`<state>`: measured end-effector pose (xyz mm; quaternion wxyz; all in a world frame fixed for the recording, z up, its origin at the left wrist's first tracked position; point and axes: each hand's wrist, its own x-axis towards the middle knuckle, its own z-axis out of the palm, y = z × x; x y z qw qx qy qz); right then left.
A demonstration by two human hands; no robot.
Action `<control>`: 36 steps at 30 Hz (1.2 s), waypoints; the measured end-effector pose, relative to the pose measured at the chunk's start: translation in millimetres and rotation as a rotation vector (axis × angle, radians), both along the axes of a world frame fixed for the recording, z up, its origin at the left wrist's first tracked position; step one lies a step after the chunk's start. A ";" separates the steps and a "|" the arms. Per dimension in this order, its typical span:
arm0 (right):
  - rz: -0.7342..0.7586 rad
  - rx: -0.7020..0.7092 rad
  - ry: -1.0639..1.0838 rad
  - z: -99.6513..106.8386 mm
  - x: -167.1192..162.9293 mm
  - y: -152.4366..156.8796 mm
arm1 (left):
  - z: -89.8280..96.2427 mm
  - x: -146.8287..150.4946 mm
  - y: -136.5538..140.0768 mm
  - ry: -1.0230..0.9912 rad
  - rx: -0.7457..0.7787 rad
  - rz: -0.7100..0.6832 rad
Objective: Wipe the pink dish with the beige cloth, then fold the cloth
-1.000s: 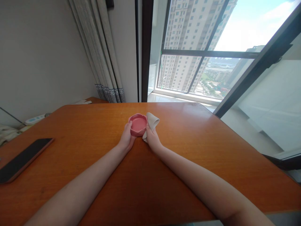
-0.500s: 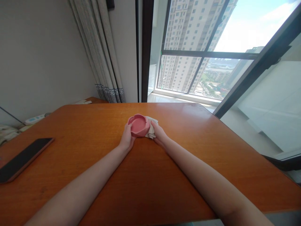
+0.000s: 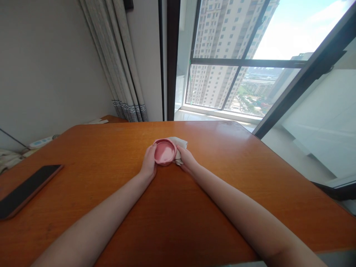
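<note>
A small round pink bowl (image 3: 165, 152), with a wavy outer wall and a shallow hollow, is tilted so its inside faces me. My left hand (image 3: 148, 161) grips its left side, the thumb lying by the rim and the other fingers mostly hidden behind. A crumpled white cloth (image 3: 180, 143) covers part of the bowl's right and far side. My right hand (image 3: 187, 157) is closed on this cloth and presses it against the right side of the bowl. Its fingers are partly hidden by the cloth.
Everything is over a brown wooden table (image 3: 172, 215). A dark phone (image 3: 29, 189) lies at the left. Beyond the far left edge are a white remote-like object (image 3: 41, 141) and some fabric (image 3: 9, 158). A curtain (image 3: 119, 63) and a large window (image 3: 236, 63) stand behind.
The bowl has turned and tipped a little toward me, moving slightly right and nearer. More white cloth shows along its far side. Both hands keep hold.
</note>
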<state>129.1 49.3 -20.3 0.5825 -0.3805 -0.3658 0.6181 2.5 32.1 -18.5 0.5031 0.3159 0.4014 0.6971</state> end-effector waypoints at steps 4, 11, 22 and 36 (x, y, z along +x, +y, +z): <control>0.144 -0.138 0.082 0.0 -9.7 -8.4 | 0.1 -5.7 4.4 -0.164 -0.018 0.133; -0.010 -0.008 0.001 -1.2 -6.0 -8.6 | -3.6 -9.4 5.7 0.093 -0.090 0.141; 0.095 -0.058 -0.023 -0.9 -15.4 -16.6 | -1.3 -13.2 10.2 -0.037 0.025 0.173; 0.134 -0.124 0.060 3.9 -17.4 -18.0 | 2.3 -4.8 7.3 -0.126 0.036 0.129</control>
